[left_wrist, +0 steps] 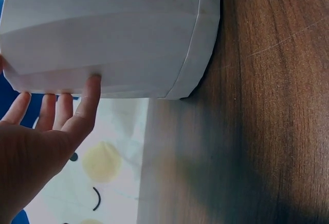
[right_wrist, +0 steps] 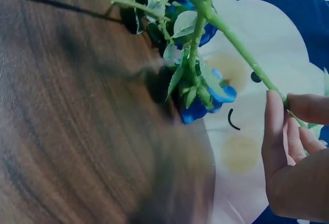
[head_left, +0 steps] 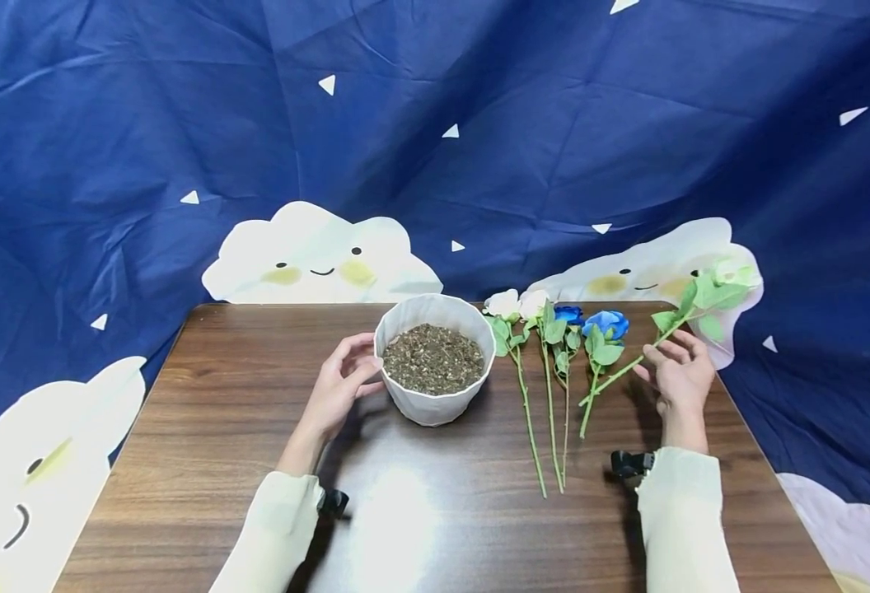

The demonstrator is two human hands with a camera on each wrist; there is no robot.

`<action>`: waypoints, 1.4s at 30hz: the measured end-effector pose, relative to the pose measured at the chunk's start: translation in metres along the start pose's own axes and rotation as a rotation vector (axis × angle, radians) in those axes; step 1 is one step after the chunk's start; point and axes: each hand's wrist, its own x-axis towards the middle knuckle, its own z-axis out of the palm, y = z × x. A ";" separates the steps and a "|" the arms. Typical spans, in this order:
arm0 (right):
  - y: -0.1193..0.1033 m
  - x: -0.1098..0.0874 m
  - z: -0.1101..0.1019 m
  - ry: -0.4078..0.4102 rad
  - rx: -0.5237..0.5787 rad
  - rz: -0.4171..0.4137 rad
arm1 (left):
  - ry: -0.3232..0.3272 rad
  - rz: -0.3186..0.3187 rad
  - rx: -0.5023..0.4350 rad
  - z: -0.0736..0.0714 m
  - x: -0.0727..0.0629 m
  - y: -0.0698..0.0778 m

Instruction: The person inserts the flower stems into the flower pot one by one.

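A white faceted flowerpot (head_left: 435, 408) stands upright on the table, filled with dark soil (head_left: 432, 359). My left hand (head_left: 342, 383) is at its left side, fingertips touching the outer wall; the left wrist view shows the fingers (left_wrist: 88, 100) fairly straight against the pot. My right hand (head_left: 680, 371) pinches the green stem of a pale white rose (head_left: 732, 272) between thumb and fingers. That rose slants up to the right, its lower stem crossing the stem of a blue rose (head_left: 605, 324). In the right wrist view its bloom is out of sight.
Between pot and right hand lie two white roses, the left one (head_left: 504, 305) and its neighbour (head_left: 534, 305), plus a darker blue rose (head_left: 569, 315), stems toward me. Behind the brown wooden table (head_left: 205, 461) hangs a blue cloth (head_left: 405, 148) with clouds.
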 end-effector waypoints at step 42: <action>-0.031 -0.029 0.034 -0.193 0.107 -0.639 | -0.007 0.015 -0.004 0.000 0.000 -0.001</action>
